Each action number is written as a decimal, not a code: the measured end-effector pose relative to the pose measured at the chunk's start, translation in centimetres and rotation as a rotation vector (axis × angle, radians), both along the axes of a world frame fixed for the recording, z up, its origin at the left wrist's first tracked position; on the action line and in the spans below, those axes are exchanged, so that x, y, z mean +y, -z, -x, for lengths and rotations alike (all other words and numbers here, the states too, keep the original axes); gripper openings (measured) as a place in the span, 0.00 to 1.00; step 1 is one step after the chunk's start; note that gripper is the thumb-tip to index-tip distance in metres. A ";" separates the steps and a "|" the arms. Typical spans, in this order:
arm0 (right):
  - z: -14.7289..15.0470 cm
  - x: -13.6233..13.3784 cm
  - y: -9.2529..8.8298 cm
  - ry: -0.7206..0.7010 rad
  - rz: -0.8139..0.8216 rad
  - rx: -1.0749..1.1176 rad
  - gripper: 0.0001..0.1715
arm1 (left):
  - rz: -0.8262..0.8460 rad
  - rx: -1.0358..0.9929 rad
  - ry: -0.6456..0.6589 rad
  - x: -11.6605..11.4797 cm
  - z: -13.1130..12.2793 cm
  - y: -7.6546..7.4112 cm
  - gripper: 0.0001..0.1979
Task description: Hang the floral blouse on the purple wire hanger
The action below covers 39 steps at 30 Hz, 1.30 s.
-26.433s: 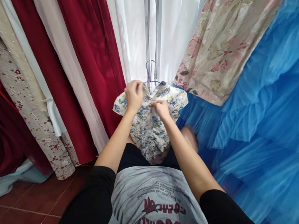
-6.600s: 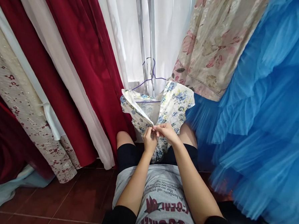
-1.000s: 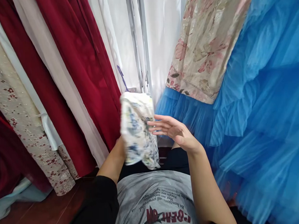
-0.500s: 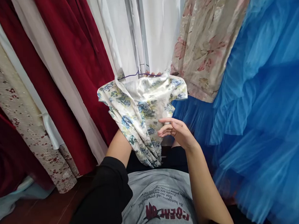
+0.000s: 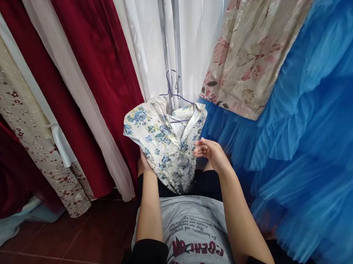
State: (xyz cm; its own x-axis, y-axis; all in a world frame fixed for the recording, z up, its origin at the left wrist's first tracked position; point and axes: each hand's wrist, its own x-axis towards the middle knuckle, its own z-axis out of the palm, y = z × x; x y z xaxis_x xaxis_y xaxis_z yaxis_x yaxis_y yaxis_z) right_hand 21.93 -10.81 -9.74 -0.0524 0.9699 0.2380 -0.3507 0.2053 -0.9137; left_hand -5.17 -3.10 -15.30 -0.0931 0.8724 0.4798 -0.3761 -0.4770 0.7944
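Note:
A short-sleeved white garment with blue flowers [image 5: 165,138] hangs on a thin purple hanger [image 5: 177,95], its V-shaped neckline facing up. Whether it is a blouse or a dress, I cannot tell. The lower part is bunched over my lap. My left hand [image 5: 144,162] grips the garment's left side below the sleeve, with most of its fingers hidden behind the cloth. Beside the right edge of the garment is my right hand [image 5: 210,153], its fingers loosely bent and apart, the tips close to the fabric.
Dark red [image 5: 84,73], pale and flower-embroidered gowns hang on the left. White cloth [image 5: 199,40] hangs straight ahead. A beige floral skirt [image 5: 250,73] and blue tulle [image 5: 319,140] fill the right. Reddish-brown floor tiles [image 5: 72,243] show at lower left.
The garment has turned from its inner back to its patterned front. My left hand has come from behind it to its left side, leaving the hanger's hook showing. My right hand's fingers have bent more.

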 end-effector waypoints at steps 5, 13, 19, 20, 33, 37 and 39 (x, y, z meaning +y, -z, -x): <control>2.8 1.9 2.2 0.075 0.079 -0.315 0.24 | 0.302 -0.029 0.152 -0.1 0.0 -2.6 0.32; 6.0 4.2 3.3 0.128 0.039 -0.137 0.21 | 0.379 0.033 0.288 -1.4 -1.8 -2.5 0.30; 4.0 3.0 2.5 0.125 0.059 -0.081 0.15 | 0.110 -0.050 -0.386 1.7 -1.0 -1.4 0.27; 4.0 2.9 2.4 0.112 0.066 -0.086 0.15 | 0.042 -0.060 -0.555 1.8 -1.1 -1.3 0.26; 6.0 2.4 1.5 0.058 0.013 -0.198 0.18 | -0.245 0.659 -0.373 -3.5 -7.8 0.6 0.03; 6.9 4.8 -2.3 0.133 -0.014 0.005 0.14 | -0.235 0.668 -0.277 -3.1 -8.0 0.3 0.07; 7.4 7.1 -5.6 0.178 -0.015 0.073 0.10 | -0.262 0.747 -0.237 -3.0 -7.6 -0.3 0.07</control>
